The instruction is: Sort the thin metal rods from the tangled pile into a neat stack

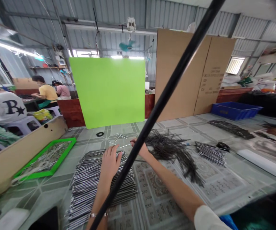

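Although a long patterned tabletop [173, 124] spans the view, most of what matters lies at its near side: a large squared stack of thin metal rods [86, 188] sits in neat rows, while a tangled heap of dark rods [173, 153] lies unsorted beside it, and a smaller aligned bundle of rods [211, 153] lies further right. The left hand [109, 164] is open, fingers spread, on the stack's far edge. The right hand [139, 148] is curled at the heap's edge, though whether it grips anything cannot be told. A few loose rods [120, 136] lie just beyond.
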`<state>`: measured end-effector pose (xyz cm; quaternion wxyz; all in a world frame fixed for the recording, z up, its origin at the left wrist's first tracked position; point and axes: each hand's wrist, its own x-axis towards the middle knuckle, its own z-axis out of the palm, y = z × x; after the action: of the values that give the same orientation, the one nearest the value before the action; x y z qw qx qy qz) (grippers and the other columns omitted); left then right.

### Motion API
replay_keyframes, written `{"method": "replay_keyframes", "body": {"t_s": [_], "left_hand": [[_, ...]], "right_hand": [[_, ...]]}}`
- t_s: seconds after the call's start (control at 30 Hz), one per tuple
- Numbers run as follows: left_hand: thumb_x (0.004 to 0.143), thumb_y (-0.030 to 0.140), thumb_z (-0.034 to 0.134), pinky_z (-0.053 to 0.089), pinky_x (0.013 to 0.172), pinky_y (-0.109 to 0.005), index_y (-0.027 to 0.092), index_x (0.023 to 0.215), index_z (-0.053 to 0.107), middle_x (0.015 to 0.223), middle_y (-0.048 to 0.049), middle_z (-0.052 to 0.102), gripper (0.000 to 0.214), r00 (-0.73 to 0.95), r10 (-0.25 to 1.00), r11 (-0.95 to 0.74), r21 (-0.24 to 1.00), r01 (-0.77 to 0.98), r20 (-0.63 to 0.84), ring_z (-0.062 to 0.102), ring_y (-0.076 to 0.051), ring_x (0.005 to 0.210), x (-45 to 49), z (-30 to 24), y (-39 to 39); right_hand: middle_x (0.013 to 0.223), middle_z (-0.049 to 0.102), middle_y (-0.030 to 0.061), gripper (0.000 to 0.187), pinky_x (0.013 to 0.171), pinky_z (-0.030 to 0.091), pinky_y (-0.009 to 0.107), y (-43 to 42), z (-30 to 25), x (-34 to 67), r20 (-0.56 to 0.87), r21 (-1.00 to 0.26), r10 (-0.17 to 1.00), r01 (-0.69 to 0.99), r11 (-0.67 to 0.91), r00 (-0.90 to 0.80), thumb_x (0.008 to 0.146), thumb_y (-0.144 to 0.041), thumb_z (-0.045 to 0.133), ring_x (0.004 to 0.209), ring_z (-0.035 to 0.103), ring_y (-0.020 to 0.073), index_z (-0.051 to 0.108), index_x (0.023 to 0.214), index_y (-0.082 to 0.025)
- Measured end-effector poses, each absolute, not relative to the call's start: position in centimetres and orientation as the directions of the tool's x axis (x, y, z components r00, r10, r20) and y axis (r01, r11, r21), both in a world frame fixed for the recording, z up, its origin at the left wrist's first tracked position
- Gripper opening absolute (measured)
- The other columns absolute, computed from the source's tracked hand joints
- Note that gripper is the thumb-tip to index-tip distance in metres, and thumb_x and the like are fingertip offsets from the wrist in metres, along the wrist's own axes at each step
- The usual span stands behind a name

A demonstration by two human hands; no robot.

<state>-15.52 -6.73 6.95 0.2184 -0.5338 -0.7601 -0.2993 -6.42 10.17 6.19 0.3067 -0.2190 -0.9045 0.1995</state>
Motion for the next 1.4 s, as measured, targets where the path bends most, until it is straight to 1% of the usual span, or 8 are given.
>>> {"method": "replay_keyframes", "body": {"t_s": [0.1,0.2,0.37,0.57,0.67,0.8,0.93,1.4], "left_hand": [[0.087,0.029,0.041,0.034,0.095,-0.045,0.017,0.121,0.041,0.116,-0.0117,0.054,0.036,-0.272,0.708,0.224,0.159,0.962,0.652,0.044,-0.027,0.113,-13.4,7.1,-6.0],[0.088,0.030,0.038,0.036,0.093,-0.045,0.016,0.125,0.038,0.099,-0.0113,0.062,0.039,-0.273,0.770,0.214,0.169,0.962,0.577,0.056,-0.025,0.096,-12.0,6.8,-5.4],[0.090,0.032,0.030,0.046,0.079,-0.033,0.015,0.127,0.034,0.107,-0.0108,0.059,0.040,-0.306,0.799,0.183,0.276,0.944,0.517,0.059,-0.020,0.089,-12.5,6.5,-5.4],[0.091,0.033,0.030,0.045,0.077,-0.031,0.019,0.095,0.054,0.092,-0.0045,0.063,0.028,-0.335,0.809,0.233,0.259,0.937,0.483,0.059,-0.019,0.086,-13.7,6.9,-6.0],[0.091,0.034,0.030,0.045,0.075,-0.030,0.019,0.093,0.055,0.091,-0.0048,0.063,0.029,-0.335,0.813,0.243,0.246,0.938,0.476,0.058,-0.019,0.086,-13.8,6.9,-6.0],[0.091,0.033,0.030,0.043,0.075,-0.030,0.018,0.090,0.055,0.089,-0.0049,0.063,0.029,-0.317,0.822,0.252,0.197,0.948,0.473,0.058,-0.019,0.084,-13.8,6.7,-6.0],[0.091,0.031,0.032,0.042,0.073,-0.031,0.018,0.085,0.056,0.083,-0.0049,0.063,0.028,-0.317,0.820,0.295,0.124,0.947,0.476,0.056,-0.020,0.081,-13.9,6.6,-6.0],[0.090,0.030,0.033,0.042,0.074,-0.031,0.017,0.084,0.058,0.081,-0.0059,0.062,0.029,-0.261,0.828,0.231,0.124,0.965,0.497,0.056,-0.019,0.079,-14.0,6.6,-6.0]], "right_hand": [[0.077,0.066,0.0013,0.018,0.071,0.045,0.024,8.2,6.9,-4.3,0.541,-0.598,0.502,0.111,0.794,-0.674,0.085,-0.021,0.046,0.074,0.060,0.0133,0.063,0.091,-0.018],[0.073,0.066,0.0011,0.018,0.065,0.045,0.023,6.6,7.8,-2.5,0.587,-0.702,0.500,-0.093,0.706,-0.636,0.084,-0.027,0.050,0.068,0.060,0.0134,0.064,0.090,-0.017],[0.070,0.065,0.0038,0.034,0.057,0.041,0.022,7.3,7.6,-0.9,0.475,-0.747,0.539,0.005,0.665,-0.696,0.092,-0.035,0.032,0.062,0.057,0.0129,0.059,0.097,-0.014],[0.095,0.063,0.0073,0.018,0.082,0.037,0.035,7.2,4.6,-1.3,0.302,-0.183,0.384,0.343,0.921,-0.872,0.081,-0.033,0.056,0.099,0.049,0.0238,0.063,0.089,-0.019],[0.096,0.062,0.0078,0.012,0.082,0.036,0.035,6.6,4.0,-1.7,0.263,-0.094,0.391,0.380,0.920,-0.882,0.081,-0.027,0.055,0.101,0.047,0.0247,0.063,0.085,-0.018],[0.091,0.063,0.0070,0.012,0.078,0.039,0.031,7.4,4.6,-1.5,0.316,-0.278,0.450,0.372,0.886,-0.835,0.085,-0.021,0.048,0.090,0.054,0.0202,0.058,0.091,-0.017],[0.088,0.061,0.0052,0.015,0.072,0.041,0.024,8.4,5.8,-0.9,0.454,-0.508,0.372,0.108,0.855,-0.810,0.087,-0.016,0.042,0.081,0.056,0.0145,0.053,0.097,-0.015],[0.088,0.062,0.0045,0.015,0.075,0.042,0.024,8.1,7.1,-0.3,0.556,-0.457,0.292,0.007,0.889,-0.778,0.086,-0.023,0.048,0.084,0.056,0.0145,0.061,0.093,-0.018]]}}
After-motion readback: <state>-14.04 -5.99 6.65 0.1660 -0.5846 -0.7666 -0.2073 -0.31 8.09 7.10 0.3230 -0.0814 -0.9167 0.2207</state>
